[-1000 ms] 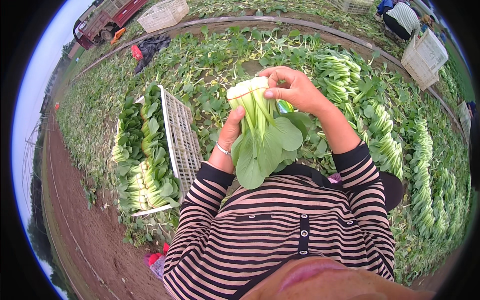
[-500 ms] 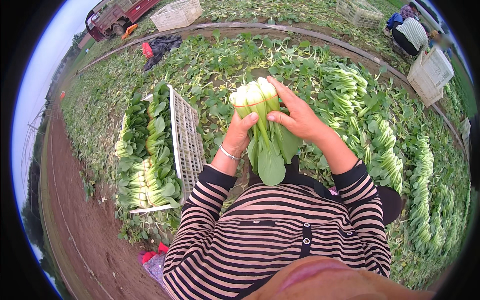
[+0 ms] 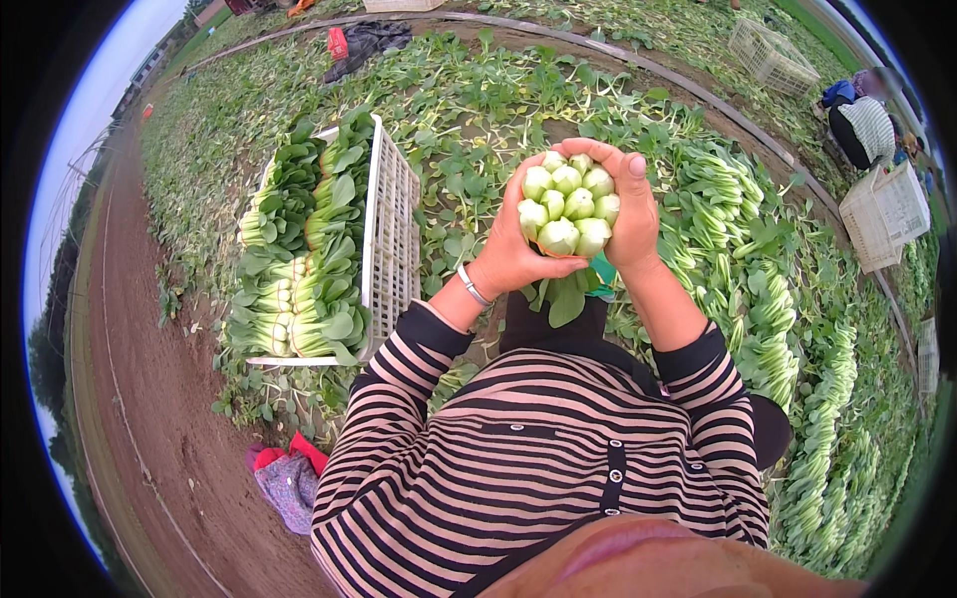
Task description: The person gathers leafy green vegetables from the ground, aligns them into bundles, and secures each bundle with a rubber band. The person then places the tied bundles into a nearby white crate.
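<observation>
Between my two hands I hold a bunch of bok choy [image 3: 569, 205], its pale root ends turned up toward me. My left hand [image 3: 522, 244] wraps its left side, thumb across the near edge. My right hand [image 3: 634, 214] cups the right side, with fingers over the far edge. A bit of an orange band shows at the lower left of the bunch; its green leaves hang below, mostly hidden. To the left stands a white plastic crate [image 3: 392, 224], packed with rows of banded bok choy [image 3: 289, 299].
Rows of loose bok choy [image 3: 718, 199] lie on the right. A long dark pipe or strip [image 3: 638, 62] curves across the far side. Another white crate [image 3: 885, 214] stands near a crouching person in stripes [image 3: 867, 130]. Dark cloth [image 3: 369, 45] lies far left, a patterned cloth [image 3: 287, 488] near left.
The bunch has been tilted so its root ends face up toward me, its leaves now mostly hidden. My hands have shifted slightly right and closed around its sides. The view has shifted too.
</observation>
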Available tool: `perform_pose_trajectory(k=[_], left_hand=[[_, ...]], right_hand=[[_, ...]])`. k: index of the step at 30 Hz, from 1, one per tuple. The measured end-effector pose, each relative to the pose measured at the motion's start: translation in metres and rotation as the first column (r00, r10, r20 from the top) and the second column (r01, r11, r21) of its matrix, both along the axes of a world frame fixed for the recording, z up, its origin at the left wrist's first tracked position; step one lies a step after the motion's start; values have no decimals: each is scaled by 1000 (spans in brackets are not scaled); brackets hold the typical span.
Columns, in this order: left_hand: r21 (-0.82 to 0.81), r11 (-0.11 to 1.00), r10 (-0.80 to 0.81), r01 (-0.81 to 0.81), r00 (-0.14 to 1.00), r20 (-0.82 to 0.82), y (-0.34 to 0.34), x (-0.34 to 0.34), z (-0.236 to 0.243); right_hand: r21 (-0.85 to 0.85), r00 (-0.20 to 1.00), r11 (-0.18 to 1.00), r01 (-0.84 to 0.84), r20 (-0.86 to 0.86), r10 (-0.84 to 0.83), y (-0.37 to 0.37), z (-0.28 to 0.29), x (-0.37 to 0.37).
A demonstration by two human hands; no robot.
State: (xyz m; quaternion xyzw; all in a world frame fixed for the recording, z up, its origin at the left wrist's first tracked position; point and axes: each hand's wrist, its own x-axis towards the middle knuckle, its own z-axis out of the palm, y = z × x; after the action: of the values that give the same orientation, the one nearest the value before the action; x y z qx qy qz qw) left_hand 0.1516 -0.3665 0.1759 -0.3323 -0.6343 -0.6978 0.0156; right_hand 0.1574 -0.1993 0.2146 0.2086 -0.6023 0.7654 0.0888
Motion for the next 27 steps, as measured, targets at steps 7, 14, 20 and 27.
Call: perform_pose_trajectory(k=[7, 14, 20, 27], left_hand=[[182, 983, -15, -19, 983, 185, -18, -1, -2], [463, 819, 133, -340, 896, 424, -172, -28, 28], [459, 536, 433, -709, 697, 571, -373, -59, -11], [-678, -198, 958, -708, -286, 19, -541, -64, -130]], right_hand=[[78, 993, 997, -3, 121, -7, -17, 13, 2], [172, 926, 985, -17, 374, -49, 9, -26, -5], [126, 804, 988, 91, 577, -148, 47, -70, -5], [52, 734, 985, 166, 661, -158, 67, -105, 8]])
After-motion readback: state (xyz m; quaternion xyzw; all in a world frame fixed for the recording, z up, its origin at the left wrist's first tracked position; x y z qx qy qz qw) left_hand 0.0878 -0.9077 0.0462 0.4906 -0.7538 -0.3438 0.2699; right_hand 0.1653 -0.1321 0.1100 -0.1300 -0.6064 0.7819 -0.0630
